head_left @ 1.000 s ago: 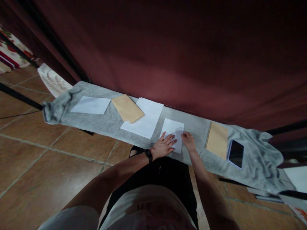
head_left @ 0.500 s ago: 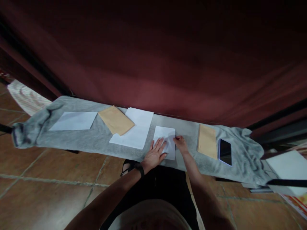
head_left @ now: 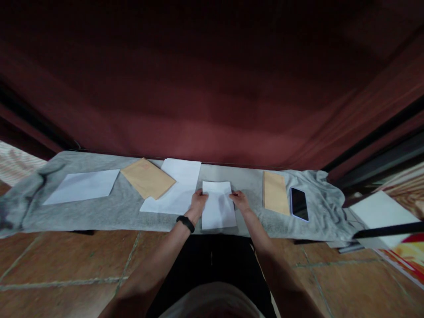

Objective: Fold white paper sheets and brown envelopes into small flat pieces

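Observation:
A folded sheet of white paper point(head_left: 218, 207) lies in front of me on the grey cloth point(head_left: 247, 176). My left hand point(head_left: 198, 202) grips its left edge, thumb on top. On the opposite edge my right hand point(head_left: 240, 200) pinches the same paper, with the fingertips partly hidden beneath it. Just left of my left hand is a stack of white sheets point(head_left: 185, 176). Brown envelopes point(head_left: 147, 179) lie askew over part of that stack. Right of my right hand rests a second pile of brown envelopes point(head_left: 276, 193).
A phone point(head_left: 299, 204) with a dark screen lies beside the right-hand envelopes. Another white sheet point(head_left: 82, 186) is at the far left of the cloth. Behind the narrow covered surface rises a dark red panel point(head_left: 212, 132). Tiled floor point(head_left: 82, 256) shows below.
My left hand has gone from lying flat on the paper to gripping its left edge. My right hand still holds the right edge. The view has shifted slightly.

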The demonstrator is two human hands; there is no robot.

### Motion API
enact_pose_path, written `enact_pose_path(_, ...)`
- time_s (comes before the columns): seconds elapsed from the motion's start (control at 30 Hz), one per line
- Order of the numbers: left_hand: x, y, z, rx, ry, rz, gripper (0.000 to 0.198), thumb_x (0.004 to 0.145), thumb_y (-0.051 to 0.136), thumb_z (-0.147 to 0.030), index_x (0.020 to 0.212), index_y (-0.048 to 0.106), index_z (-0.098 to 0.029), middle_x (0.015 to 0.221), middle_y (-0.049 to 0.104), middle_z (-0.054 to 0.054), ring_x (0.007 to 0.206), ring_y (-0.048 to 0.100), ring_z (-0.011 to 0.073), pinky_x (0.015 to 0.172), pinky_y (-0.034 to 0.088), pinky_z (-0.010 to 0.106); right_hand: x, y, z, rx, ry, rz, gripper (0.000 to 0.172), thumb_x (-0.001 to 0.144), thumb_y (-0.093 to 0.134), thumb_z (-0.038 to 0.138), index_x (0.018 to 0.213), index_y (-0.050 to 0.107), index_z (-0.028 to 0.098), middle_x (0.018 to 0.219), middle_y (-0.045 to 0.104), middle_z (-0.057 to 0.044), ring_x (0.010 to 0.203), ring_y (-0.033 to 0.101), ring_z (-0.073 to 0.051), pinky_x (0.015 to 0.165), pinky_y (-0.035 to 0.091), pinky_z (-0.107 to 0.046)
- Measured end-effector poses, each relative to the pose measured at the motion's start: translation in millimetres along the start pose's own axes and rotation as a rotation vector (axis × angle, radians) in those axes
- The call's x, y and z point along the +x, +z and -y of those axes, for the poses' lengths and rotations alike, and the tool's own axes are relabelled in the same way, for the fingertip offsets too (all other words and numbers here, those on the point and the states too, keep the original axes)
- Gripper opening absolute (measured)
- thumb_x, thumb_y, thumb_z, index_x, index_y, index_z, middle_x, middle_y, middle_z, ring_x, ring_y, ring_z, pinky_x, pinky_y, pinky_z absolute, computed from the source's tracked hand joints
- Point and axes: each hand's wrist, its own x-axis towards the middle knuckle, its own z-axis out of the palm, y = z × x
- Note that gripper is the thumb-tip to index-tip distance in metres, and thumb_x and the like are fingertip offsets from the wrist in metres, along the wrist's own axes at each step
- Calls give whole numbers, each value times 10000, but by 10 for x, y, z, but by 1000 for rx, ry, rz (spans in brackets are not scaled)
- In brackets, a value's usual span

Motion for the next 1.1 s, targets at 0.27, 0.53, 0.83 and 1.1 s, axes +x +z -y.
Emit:
enact_pose_path(0.27, -140, 70, -568, -1, 100, 154, 307, 563, 786, -327, 797, 687, -155, 707, 701, 11, 600, 605, 152, 578, 457, 258, -42, -300, 276, 409, -103, 49, 187, 763, 647, 352, 905, 693, 240, 810, 757, -24, 762, 692, -215, 662, 532, -306)
enact_pose_path(0.53, -242, -42, -1102, 377, 702, 286, 92, 770, 659, -230, 853, 691, -204, 928, 737, 18, 929, 671, 194, 888, 509, 315, 3, -770, 448, 659, -446, 51, 235, 734, 741, 394, 899, 714, 228, 967, 766, -28, 937, 689, -220, 887, 530, -353)
enact_pose_path(0.83, -370, -612, 113, 938, 767, 494, 518, 733, 472, 48, 1038, 755, -261, 1220, 728, 42, 1201, 637, 230, 1097, 476, 434, -673, -155, -558, 19, -666, 94, 488, 755, 546, 46, 1151, 741, 254, 1321, 685, -70, 1318, 567, -227, 1147, 435, -468)
enact_pose_path(1.1, -354, -227, 56, 1115, 795, 656, 461, 985, 434, -208, 1429, 555, -233, 1562, 473, 57, 1465, 402, 188, 1240, 288, 403, -889, -152, -640, -365, -810, 144, 651, 805, 565, 88, 1438, 555, 238, 1549, 492, -64, 1448, 432, -234, 1238, 323, -496)
